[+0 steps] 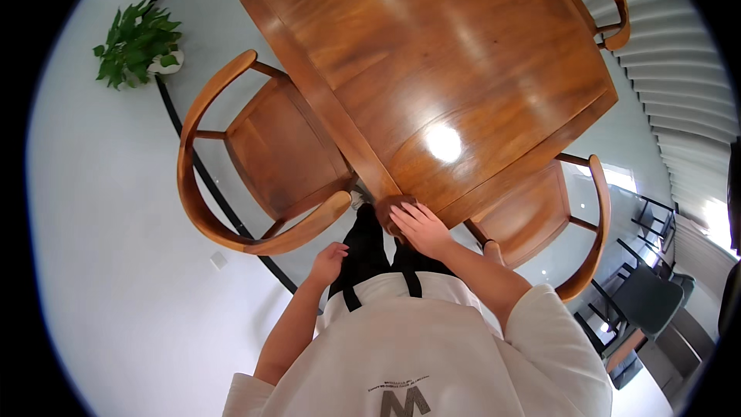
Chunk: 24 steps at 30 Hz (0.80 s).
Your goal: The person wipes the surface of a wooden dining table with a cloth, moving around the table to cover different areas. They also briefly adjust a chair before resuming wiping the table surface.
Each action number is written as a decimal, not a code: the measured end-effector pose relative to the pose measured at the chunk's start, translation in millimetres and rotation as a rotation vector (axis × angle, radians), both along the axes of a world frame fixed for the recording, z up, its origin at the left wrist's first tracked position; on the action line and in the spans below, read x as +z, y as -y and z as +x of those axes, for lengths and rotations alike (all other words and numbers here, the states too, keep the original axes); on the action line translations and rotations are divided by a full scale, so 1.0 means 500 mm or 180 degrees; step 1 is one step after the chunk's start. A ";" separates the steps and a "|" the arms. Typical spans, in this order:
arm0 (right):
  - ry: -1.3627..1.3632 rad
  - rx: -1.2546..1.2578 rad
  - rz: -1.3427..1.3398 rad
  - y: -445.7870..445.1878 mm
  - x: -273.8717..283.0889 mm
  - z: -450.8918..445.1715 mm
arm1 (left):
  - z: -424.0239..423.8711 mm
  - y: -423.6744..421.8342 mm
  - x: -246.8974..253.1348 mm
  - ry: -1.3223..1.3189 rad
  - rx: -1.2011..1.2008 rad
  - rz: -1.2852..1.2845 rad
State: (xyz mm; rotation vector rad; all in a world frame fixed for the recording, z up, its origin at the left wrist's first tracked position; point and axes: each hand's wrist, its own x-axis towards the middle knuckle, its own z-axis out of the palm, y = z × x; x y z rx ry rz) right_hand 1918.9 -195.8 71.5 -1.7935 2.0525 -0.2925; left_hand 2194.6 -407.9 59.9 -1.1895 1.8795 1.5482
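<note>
At the near corner of a polished wooden table, my right hand presses over a brown cloth. The cloth is bunched around the corner, and my fingers lie across it. My left hand hangs beside my left thigh with its fingers loosely bent, touching neither the table nor a chair. Nothing shows in it.
A wooden armchair stands tucked at the table's left side, another armchair at the right. A third chair is at the far right. A leafy potted plant, pale curtains and dark chairs are farther off.
</note>
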 end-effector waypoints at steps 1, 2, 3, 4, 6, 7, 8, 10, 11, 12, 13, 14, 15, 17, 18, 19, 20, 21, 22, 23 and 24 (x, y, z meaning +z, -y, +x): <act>0.0124 0.0103 0.0140 -0.022 0.010 -0.002 | 0.010 0.002 -0.011 -0.0007 0.0003 0.0030; 0.0132 0.0143 0.0209 -0.029 0.012 0.000 | 0.031 0.006 -0.031 0.0040 0.0142 0.0134; 0.0125 0.0200 0.0260 -0.033 0.016 -0.007 | 0.068 0.011 -0.067 0.0074 0.0297 0.0220; 0.0120 0.0243 0.0315 -0.041 0.019 -0.014 | 0.091 0.011 -0.092 0.0111 0.0436 0.0313; 0.0088 0.0019 0.0280 -0.027 0.012 -0.003 | 0.078 0.028 -0.084 0.0282 0.0227 0.0304; 0.0080 -0.0100 0.0236 -0.006 0.009 0.009 | 0.072 0.040 -0.077 0.0375 0.0116 0.0269; 0.0127 -0.0193 0.0181 0.019 0.007 0.015 | 0.069 0.049 -0.078 0.0365 0.0128 0.0354; -0.0106 -0.0246 0.0056 0.080 0.001 0.021 | 0.051 0.075 -0.084 0.0328 0.0141 0.0486; -0.0118 -0.0302 0.0004 0.110 -0.008 0.023 | 0.042 0.085 -0.082 0.0277 0.0272 0.0537; -0.0082 -0.0268 -0.0089 0.141 -0.017 0.022 | 0.029 0.098 -0.079 0.0223 0.0404 0.0579; -0.0060 -0.0252 -0.0172 0.166 -0.027 0.009 | -0.009 0.112 -0.070 0.0161 0.0514 0.0634; 0.0122 -0.0251 -0.0278 0.179 -0.036 -0.015 | -0.045 0.121 -0.055 0.0290 0.0639 0.0661; 0.0322 -0.0153 -0.0371 0.187 -0.053 -0.041 | -0.089 0.129 -0.031 0.0351 0.0776 0.0652; 0.0319 -0.0052 -0.0507 0.181 -0.068 -0.124 | -0.169 0.133 -0.010 0.0463 0.1078 0.0633; 0.0305 -0.0109 -0.0491 0.187 -0.065 -0.167 | -0.157 0.146 -0.034 0.0276 0.1207 0.0801; 0.0313 -0.0172 -0.0468 0.191 -0.055 -0.217 | -0.148 0.148 -0.060 -0.0050 0.1581 0.0904; 0.0323 -0.0257 -0.0428 0.187 -0.053 -0.270 | -0.147 0.148 -0.084 -0.0378 0.1927 0.1016; 0.0161 -0.0369 -0.0543 0.166 -0.062 -0.324 | -0.162 0.149 -0.095 -0.0694 0.2231 0.1150; 0.0033 -0.0619 -0.0469 0.114 -0.078 -0.391 | -0.283 0.120 -0.037 -0.0695 0.2888 0.1707; -0.0064 -0.0742 -0.0497 0.098 -0.075 -0.447 | -0.291 0.130 -0.038 -0.0646 0.2559 0.1228; -0.0113 -0.0683 -0.0567 0.079 -0.079 -0.504 | -0.286 0.137 -0.052 -0.0614 0.2239 0.0787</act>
